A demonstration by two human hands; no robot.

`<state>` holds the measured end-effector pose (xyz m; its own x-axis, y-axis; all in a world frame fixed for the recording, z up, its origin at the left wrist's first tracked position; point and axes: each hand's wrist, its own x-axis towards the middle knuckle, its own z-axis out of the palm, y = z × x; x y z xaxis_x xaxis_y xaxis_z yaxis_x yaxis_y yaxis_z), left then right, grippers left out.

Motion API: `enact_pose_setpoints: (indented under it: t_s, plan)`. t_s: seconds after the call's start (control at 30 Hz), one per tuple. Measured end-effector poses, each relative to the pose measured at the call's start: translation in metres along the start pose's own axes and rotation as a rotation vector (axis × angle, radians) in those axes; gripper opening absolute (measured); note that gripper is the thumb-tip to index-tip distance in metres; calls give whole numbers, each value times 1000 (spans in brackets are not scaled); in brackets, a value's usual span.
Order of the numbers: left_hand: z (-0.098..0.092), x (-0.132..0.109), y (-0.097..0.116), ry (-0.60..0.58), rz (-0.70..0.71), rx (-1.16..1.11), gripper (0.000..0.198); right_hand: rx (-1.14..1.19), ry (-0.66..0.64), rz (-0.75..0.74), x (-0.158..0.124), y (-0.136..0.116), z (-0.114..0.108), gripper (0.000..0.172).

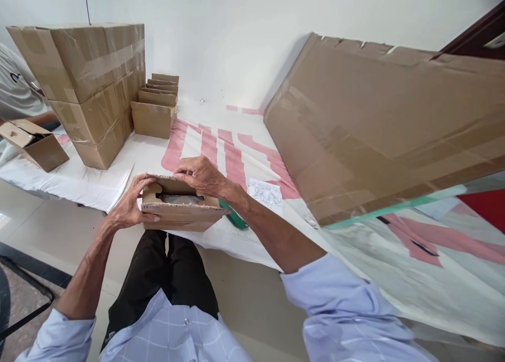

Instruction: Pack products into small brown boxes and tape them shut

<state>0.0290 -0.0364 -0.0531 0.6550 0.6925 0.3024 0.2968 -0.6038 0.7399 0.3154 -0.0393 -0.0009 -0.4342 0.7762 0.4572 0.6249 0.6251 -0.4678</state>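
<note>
A small brown cardboard box [185, 219] stands at the table's front edge, its top flaps partly raised. My left hand [132, 203] grips its left end, thumb on the near side and fingers over the far side. At the far flap, my right hand [203, 173] has its fingers curled over the cardboard edge. Through the gap between the flaps something dark and greyish shows inside, too hidden to name. Just right of the box, a green object [238, 220] lies partly under my right forearm.
Taped cartons [94, 62] are stacked at the left. Behind them stands a row of small open boxes [153, 117]. Another small box [45, 150] sits near a person in a light shirt [18, 88]. A printed sheet [265, 194] lies right; a large cardboard panel [386, 125] leans there.
</note>
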Motion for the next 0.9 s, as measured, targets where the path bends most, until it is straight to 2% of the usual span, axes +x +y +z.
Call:
enact_pose_setpoints:
  t_s: [0.1,0.23,0.33,0.47,0.6,0.7,0.9]
  plan:
    - [-1,0,3,-9,-32,-11,105,50,15,54,1,1,-1,18]
    - [-2,-2,7,-28,-44,-33,110,28,-25,28,1,0,-1,7]
    - [-4,-6,7,-46,-55,-64,115,-24,-26,5,1,-1,-1,17]
    - [-9,-14,1,-61,-81,-176,123,28,-15,5,3,-1,-1,24]
    - [-10,-16,0,4,-173,-333,82,54,0,16,2,-1,0,27]
    - [-6,-13,6,58,-226,-265,71,38,6,20,0,-1,2,25]
    - [1,-17,12,-13,-147,-122,112,-75,2,23,2,9,0,29]
